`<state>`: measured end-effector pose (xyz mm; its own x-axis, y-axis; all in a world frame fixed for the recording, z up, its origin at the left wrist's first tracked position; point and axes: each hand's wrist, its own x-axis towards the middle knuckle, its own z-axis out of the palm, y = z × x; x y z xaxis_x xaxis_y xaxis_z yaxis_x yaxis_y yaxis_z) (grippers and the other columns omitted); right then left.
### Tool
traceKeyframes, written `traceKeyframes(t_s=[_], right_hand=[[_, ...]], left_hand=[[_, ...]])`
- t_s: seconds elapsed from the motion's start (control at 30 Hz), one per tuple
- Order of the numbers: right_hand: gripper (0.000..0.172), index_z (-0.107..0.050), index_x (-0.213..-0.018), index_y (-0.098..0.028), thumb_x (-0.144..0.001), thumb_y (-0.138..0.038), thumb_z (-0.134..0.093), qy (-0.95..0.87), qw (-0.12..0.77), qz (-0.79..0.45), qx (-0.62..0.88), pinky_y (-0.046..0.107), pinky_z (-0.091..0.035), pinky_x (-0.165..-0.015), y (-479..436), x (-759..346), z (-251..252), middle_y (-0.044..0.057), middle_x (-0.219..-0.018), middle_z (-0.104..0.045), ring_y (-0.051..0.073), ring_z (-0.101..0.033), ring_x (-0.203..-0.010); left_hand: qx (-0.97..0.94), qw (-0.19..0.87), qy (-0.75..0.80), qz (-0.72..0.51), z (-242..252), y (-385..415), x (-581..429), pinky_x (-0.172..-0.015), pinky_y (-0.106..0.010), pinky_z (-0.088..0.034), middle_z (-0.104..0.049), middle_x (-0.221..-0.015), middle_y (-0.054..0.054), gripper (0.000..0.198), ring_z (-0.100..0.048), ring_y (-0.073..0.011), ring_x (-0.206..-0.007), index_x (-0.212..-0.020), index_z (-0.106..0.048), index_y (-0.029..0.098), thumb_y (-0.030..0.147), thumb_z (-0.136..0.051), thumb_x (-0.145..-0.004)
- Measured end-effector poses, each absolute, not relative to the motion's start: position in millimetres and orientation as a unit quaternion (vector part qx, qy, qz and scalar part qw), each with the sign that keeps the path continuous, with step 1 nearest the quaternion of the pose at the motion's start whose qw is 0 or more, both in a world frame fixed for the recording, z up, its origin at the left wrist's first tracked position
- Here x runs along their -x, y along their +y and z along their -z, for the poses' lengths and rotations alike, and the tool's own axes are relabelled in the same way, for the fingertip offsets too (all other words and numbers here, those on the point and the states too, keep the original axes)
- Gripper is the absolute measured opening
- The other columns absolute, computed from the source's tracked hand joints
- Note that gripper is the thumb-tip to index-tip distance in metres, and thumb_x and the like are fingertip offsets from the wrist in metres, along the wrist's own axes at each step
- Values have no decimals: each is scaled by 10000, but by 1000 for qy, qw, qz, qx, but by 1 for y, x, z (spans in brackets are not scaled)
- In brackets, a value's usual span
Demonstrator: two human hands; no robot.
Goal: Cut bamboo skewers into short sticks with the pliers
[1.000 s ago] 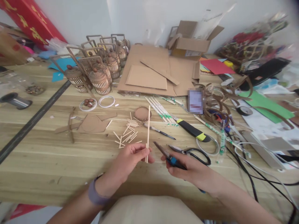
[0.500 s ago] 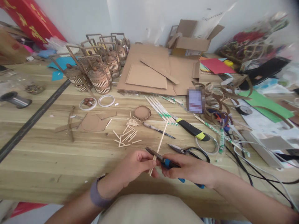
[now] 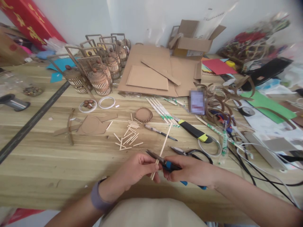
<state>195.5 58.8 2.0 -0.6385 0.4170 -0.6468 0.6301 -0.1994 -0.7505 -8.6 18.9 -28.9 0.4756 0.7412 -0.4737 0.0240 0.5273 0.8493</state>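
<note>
My left hand (image 3: pixel 137 170) pinches the lower end of a thin bamboo stick (image 3: pixel 164 143) that slants up to the right over the table edge. My right hand (image 3: pixel 189 171) grips blue-handled cutting pliers (image 3: pixel 163 161), and their dark jaws sit across the stick just above my left fingers. A pile of short cut stick pieces (image 3: pixel 127 137) lies on the wood beyond my left hand. A small round cardboard disc (image 3: pixel 143 114) rests behind the pile.
Black scissors (image 3: pixel 191 153) and a black-and-yellow utility knife (image 3: pixel 193 130) lie right of the stick. Several cardboard lanterns (image 3: pixel 99 80) stand at back left, flat cardboard sheets (image 3: pixel 151 75) and an open box (image 3: pixel 194 41) behind. Cables (image 3: pixel 255 164) and paper scraps crowd the right side.
The stick has tilted from upright to a rightward slant. My right hand brought the pliers left until the jaws closed around the stick near my left fingers.
</note>
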Motion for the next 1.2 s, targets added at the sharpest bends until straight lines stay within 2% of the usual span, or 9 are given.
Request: traceKeyframes(t_s=[0.23,0.43,0.57,0.77,1.0,1.2], right_hand=[[279,-680,-930,-175,-683,-223,-560,619,68,663,-415,239,-330,-575,60,-193,-4,-21,-736,-524,121,-426,-645],[204,-644,-877,-188,-694,-173,-553,691,44,590,-415,248,-380,-662,60,-192,-1,-17,-783,-571,152,-494,-733],[208,-655,-900,-188,-729,-168,-538,719,50,560,-409,241,-381,-642,63,-190,2,-20,-774,-577,148,-499,-716],[207,-663,-942,-188,-771,-181,-545,783,23,495,-376,243,-391,-652,76,-177,-3,1,-830,-652,160,-559,-748],[204,-699,-916,-180,-803,-161,-530,806,-23,457,-375,241,-368,-615,84,-153,-14,11,-820,-680,155,-559,-726],[183,-691,-928,-193,-820,-165,-547,795,-33,466,-388,262,-392,-701,79,-152,-10,21,-902,-708,176,-583,-811]], left_hand=[[-428,741,456,-244,25,19,7,-715,-294,-396,-664,-597,-18,349,-525,-170,-655,-586,-679,189,503,-664,-737],[-445,727,462,-244,26,20,8,-729,-295,-408,-670,-620,-23,358,-559,-187,-696,-596,-688,190,513,-659,-748],[-462,711,474,-238,30,20,11,-705,-293,-399,-670,-627,-21,352,-541,-175,-661,-617,-702,182,488,-643,-782],[-503,640,530,-239,25,25,23,-712,-298,-402,-679,-645,-22,345,-566,-194,-694,-603,-686,194,450,-599,-817],[-554,534,594,-234,17,29,42,-715,-295,-409,-697,-745,-22,351,-603,-220,-782,-671,-673,208,471,-543,-863],[-575,499,606,-232,15,26,40,-688,-280,-422,-689,-736,-10,322,-606,-211,-754,-700,-655,215,454,-526,-873]])
